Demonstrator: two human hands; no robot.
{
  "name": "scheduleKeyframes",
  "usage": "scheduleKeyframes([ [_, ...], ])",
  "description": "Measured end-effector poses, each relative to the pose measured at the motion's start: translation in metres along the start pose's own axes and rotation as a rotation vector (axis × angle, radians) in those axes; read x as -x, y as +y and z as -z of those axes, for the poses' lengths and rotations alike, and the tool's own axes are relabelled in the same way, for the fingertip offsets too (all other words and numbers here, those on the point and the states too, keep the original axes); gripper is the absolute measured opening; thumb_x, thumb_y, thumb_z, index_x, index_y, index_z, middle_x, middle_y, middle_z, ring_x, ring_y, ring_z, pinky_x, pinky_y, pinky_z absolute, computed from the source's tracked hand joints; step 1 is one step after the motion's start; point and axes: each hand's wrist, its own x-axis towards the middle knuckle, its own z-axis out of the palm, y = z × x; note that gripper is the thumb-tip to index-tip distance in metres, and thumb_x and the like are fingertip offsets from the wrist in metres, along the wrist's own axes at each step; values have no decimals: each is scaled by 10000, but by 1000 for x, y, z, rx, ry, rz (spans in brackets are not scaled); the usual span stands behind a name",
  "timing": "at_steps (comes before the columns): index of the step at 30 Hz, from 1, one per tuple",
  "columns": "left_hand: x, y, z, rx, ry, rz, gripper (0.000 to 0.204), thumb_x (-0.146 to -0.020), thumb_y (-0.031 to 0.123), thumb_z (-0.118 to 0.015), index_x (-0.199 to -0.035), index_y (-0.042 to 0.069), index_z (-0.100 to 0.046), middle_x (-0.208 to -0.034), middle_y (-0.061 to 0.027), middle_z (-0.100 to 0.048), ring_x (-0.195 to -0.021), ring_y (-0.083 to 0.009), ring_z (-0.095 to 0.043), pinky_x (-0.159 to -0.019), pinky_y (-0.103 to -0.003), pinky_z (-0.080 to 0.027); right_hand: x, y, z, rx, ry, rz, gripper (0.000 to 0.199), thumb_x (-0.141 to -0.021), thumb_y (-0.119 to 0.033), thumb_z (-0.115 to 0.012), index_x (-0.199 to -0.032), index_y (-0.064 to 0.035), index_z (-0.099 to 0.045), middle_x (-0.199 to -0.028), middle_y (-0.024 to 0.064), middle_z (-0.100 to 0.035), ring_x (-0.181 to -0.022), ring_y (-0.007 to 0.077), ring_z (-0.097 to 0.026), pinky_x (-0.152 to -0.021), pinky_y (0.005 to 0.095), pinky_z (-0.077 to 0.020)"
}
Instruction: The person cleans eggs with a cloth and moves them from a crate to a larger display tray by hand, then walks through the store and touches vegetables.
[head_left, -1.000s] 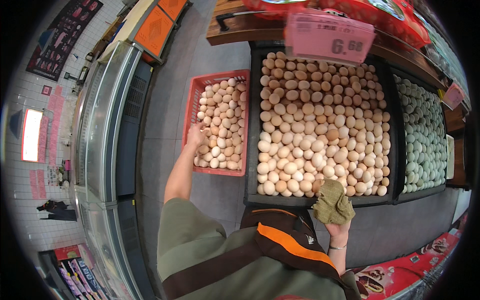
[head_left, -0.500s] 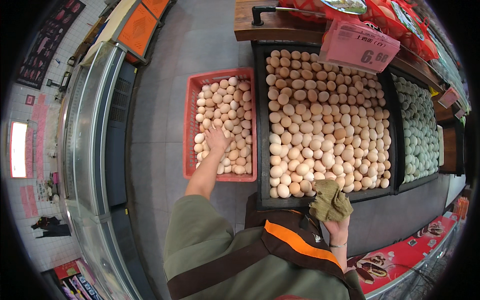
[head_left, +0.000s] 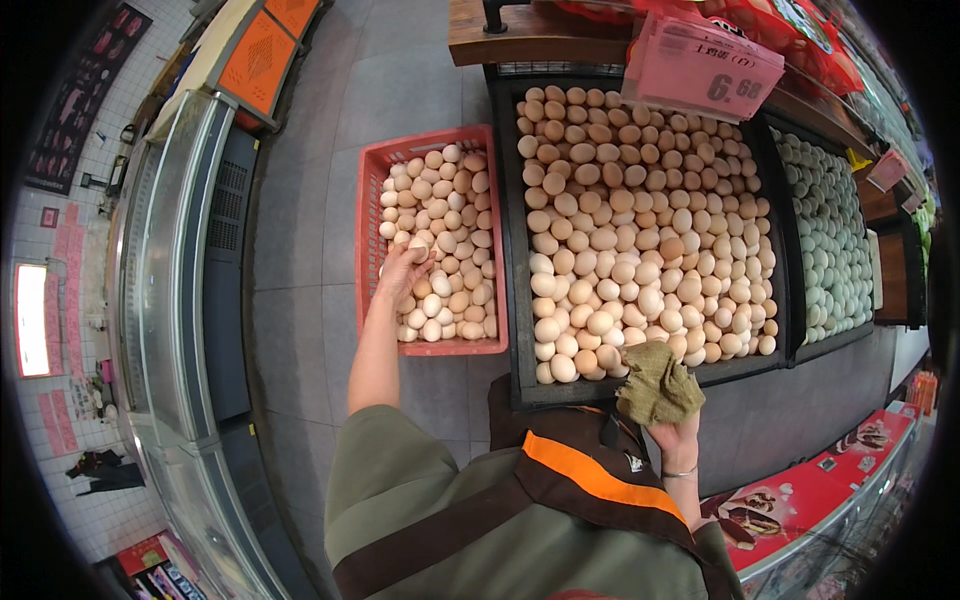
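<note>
The biggest thing is the long glass counter [head_left: 165,300] that runs down the person's left side on the grey tiled floor [head_left: 300,330]. Next in size is the big black bin [head_left: 640,215], packed full of pale brown eggs [head_left: 640,240]. A pink price sign [head_left: 700,70] hangs over its far edge. To the right of it sits another black bin [head_left: 830,240] full of pale green eggs [head_left: 825,230]. To the left of the big bin, touching its side, a red plastic crate [head_left: 365,240] stands on the floor, and it holds a heap of brown eggs [head_left: 450,250] too. The person's brown apron with an orange stripe [head_left: 590,478] fills the bottom of the view. The left hand [head_left: 400,275] reaches into the red crate, near its left wall. Its fingers are curled down on the eggs there, and one pale egg [head_left: 418,243] sits right at the fingertips, but I cannot tell if the fingers grip it. The right hand [head_left: 678,442] is held close to the body, just by the near edge of the big bin. Its fingers are closed tight on a crumpled olive green cloth [head_left: 657,385] that sticks up over the bin's near edge.
</note>
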Motion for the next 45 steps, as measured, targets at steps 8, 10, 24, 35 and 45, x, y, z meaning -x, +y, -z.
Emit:
scheduleKeyframes([
  [8, 35, 37, -29, 582, -490, 247, 435, -908, 169, -434, -1282, -51, -457, -1151, -241, -592, -954, -294, -648, -783, -328, -595, 3, 5, -8, -41, -33, -3, 455, -991, -376, -423, -1288, -45, -520, -1290, 132, -557, -1175, 316, -524, -1032, 472, -407],
  [10, 34, 35, -34, 578, -467, 311, 420, -915, 189, -425, -1253, -53, -481, -1138, -238, -594, -948, -297, -651, -773, -332, -597, 5, 6, -7, -45, -33, 3, 453, -990, -374, -424, -1285, -44, -522, -1283, 132, -560, -1169, 316, -528, -1029, 471, -409],
  [24, 7, 14, -40, -1956, -213, -122, 488, -663, 435, -802, -1004, 100, -703, -1153, -137, -618, -1032, -296, -617, -902, -400, -502, 18, 14, -1, -66, -136, -18, 516, -997, -429, -376, -1327, -47, -489, -1336, 147, -521, -1208, 331, -506, -1044, 498, -394],
  [35, 0, 9, -63, -2030, -217, 3, 631, -604, 477, -818, -1018, 15, -701, -1000, -171, -692, -933, -270, -675, -808, -369, -543, 24, 15, 3, -108, -123, -4, 518, -1001, -412, -380, -1344, -36, -478, -1327, 153, -532, -1195, 321, -530, -1028, 488, -425],
  [45, 20, 83, -146, -659, -418, 29, 459, -807, 311, -744, -1162, 47, -619, -833, 17, -597, -624, -34, -496, -505, -178, -360, 21, -4, 15, -198, -244, -5, 472, -995, -376, -432, -1307, -29, -506, -1293, 135, -551, -1170, 293, -551, -1005, 464, -454],
])
